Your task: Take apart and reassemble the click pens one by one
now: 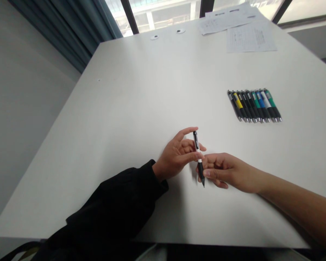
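Observation:
Between my two hands is a ballpoint pen (200, 167) with a black clip end, a white middle and a black grip, its tip pointing down toward the table's front edge. My left hand (176, 155) pinches the white middle with the thumb, and its index finger rests on the top end. The thumb and fingers of my right hand (222, 170) close on the black grip near the tip. Farther off to the right, a row of several pens (254, 106) lies side by side, with black, yellow, green, blue and white barrels.
The white table (119, 119) reaches back to the windows. Written paper sheets (250, 38) lie at its far right. Two cable holes (180, 31) sit along the back edge. A blue-grey curtain (78, 32) hangs at the far left beside a grey wall.

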A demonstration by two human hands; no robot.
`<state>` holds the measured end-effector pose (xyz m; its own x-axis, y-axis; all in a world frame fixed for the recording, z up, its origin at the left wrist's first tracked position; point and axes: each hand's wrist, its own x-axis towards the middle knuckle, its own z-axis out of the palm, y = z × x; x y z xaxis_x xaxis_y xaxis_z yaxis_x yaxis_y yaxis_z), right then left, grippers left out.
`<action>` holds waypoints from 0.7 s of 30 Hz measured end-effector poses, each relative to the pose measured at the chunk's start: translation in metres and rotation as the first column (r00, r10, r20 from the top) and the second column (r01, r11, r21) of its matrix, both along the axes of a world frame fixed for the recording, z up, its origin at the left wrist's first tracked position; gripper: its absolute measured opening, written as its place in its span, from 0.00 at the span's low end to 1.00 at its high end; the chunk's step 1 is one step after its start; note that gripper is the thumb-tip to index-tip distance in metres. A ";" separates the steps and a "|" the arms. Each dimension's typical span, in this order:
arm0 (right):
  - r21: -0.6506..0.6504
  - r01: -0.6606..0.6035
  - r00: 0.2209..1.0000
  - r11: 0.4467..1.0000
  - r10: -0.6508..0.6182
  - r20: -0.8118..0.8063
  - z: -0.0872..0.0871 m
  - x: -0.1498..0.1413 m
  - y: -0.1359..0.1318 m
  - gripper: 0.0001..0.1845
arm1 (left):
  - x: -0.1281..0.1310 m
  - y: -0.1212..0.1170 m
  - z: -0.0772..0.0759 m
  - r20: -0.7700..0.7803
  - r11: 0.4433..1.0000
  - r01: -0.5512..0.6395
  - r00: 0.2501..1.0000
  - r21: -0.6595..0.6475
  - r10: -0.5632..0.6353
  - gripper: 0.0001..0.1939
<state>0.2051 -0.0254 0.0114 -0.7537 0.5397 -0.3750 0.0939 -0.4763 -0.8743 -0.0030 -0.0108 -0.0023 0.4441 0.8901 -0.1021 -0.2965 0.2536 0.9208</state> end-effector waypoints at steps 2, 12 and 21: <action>0.010 0.003 1.000 1.000 -0.003 0.014 0.000 0.000 -0.001 0.19 | 0.000 0.000 -0.001 -0.014 1.000 -0.006 1.000 0.003 0.006 0.39; 0.597 -0.189 0.864 0.780 -0.156 0.478 0.008 -0.007 -0.016 0.22 | 0.004 0.002 -0.004 -0.137 0.985 -0.171 0.976 0.014 0.172 0.49; 0.667 -0.471 0.542 0.578 -0.407 0.735 0.007 -0.017 -0.010 0.18 | 0.023 0.036 -0.011 -0.270 0.962 -0.215 0.928 0.170 0.256 0.50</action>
